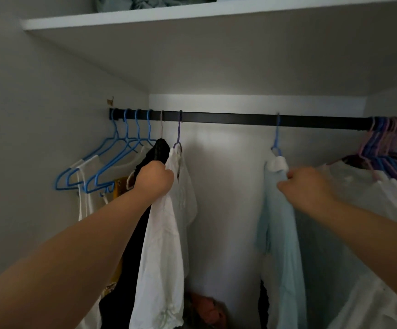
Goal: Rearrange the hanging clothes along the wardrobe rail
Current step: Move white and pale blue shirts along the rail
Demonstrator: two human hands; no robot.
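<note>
Black wardrobe rail (228,119): my left hand (153,178) grips the white blouse (166,233) below its left stretch, black garment (154,153) crowding beside. My right hand (304,186) pinches the pale-blue shirt (280,233) mid-rail. Packed pink-and-purple hangers (387,138) block the right end; empty blue hangers (112,157) far left.

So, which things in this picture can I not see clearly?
- Head view: the left hand covers where it grips the white shirt.
- The packed hangers are cut off by the right edge.
- The pile on the floor is too dark.
- The bundle on the shelf is cut off by the top edge.
</note>
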